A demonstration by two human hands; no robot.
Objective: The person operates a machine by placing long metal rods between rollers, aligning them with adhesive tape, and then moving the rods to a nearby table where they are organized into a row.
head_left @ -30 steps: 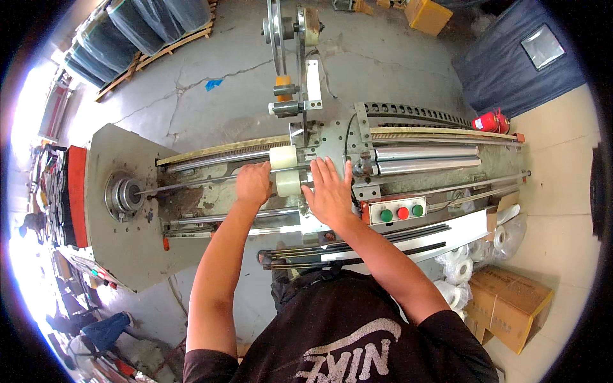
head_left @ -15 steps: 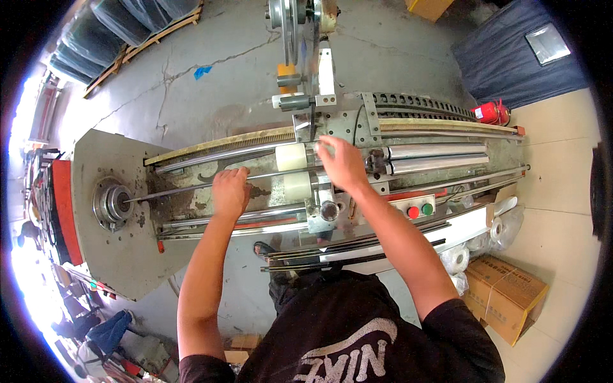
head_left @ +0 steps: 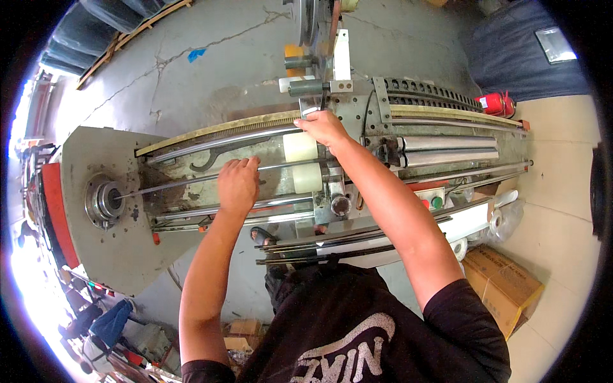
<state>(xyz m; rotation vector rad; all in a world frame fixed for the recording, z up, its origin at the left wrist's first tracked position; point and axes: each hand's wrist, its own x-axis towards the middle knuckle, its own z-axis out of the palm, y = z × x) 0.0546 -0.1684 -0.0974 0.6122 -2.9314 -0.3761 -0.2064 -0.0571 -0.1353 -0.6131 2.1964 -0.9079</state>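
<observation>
A thin metal rod (head_left: 172, 186) runs from a round chuck (head_left: 104, 200) on the left to the carriage (head_left: 353, 112) of a long machine. My left hand (head_left: 238, 185) is closed around this rod, left of two short white rollers (head_left: 300, 148). Against the far white roller, my right hand (head_left: 325, 131) reaches to the carriage's near side with fingers closed. A dark narrow strip (head_left: 324, 100) comes down from above and runs into that hand. What lies under its fingertips is partly hidden.
Polished guide rails (head_left: 217, 142) line the machine bed, with a dark hooked lever (head_left: 220, 151) lying there. Long dark rods (head_left: 287, 254) rest at the front. A green button (head_left: 437, 202), a red fire extinguisher (head_left: 497, 105) and a cardboard box (head_left: 501, 284) are on the right.
My right hand has moved left and away from me, past the far white roller. My left hand stays on the rod. The whole view has shifted slightly.
</observation>
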